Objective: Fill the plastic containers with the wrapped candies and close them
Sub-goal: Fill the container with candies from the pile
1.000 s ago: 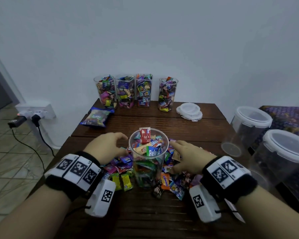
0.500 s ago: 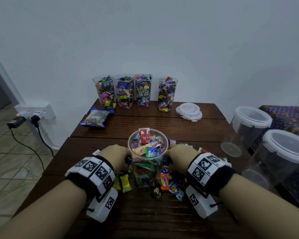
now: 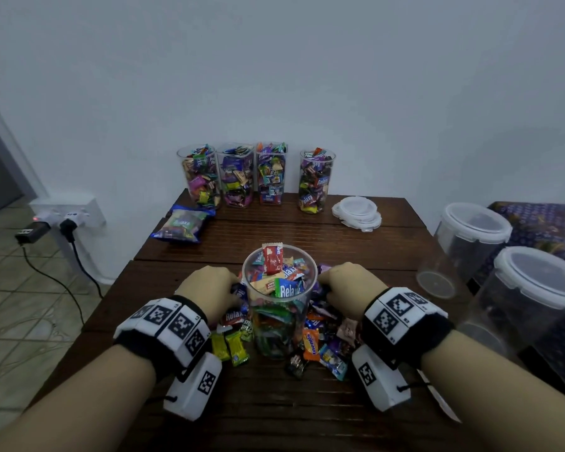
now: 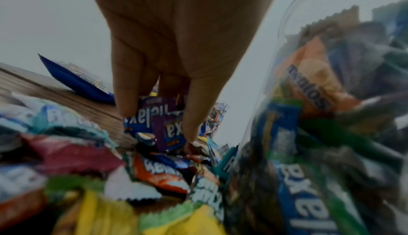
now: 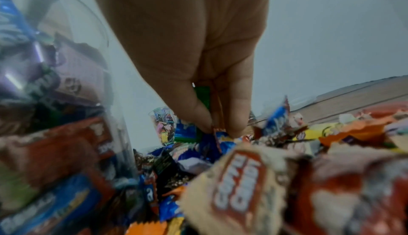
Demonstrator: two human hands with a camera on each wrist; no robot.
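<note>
Five open plastic containers hold wrapped candies: four stand in a row (image 3: 256,176) along the far edge of the wooden table (image 3: 307,402) against the wall, and the fifth, a clear container (image 3: 279,308), stands near the middle, heaped above its rim. Two more lidded empty containers (image 3: 503,265) sit off the table's right edge, tilted. A stack of white lids (image 3: 357,212) lies at the far right of the table, and one blue candy bag (image 3: 182,226) lies at the far left.

Loose candies (image 3: 310,344) crowd round the foot of the middle container on both sides; the near strip of table toward the person is bare wood, and so is the band between the pile and the back row.

The left hand (image 3: 211,290) is down in the pile just left of the container, fingers curled and pinching purple and blue wrappers (image 4: 159,116). The right hand (image 3: 349,288) is just right of it, thumb and fingers (image 5: 237,113) pinched on a few wrappers (image 5: 217,130), a green one showing between them. Both hands flank the container closely; whether either touches its wall I cannot tell
</note>
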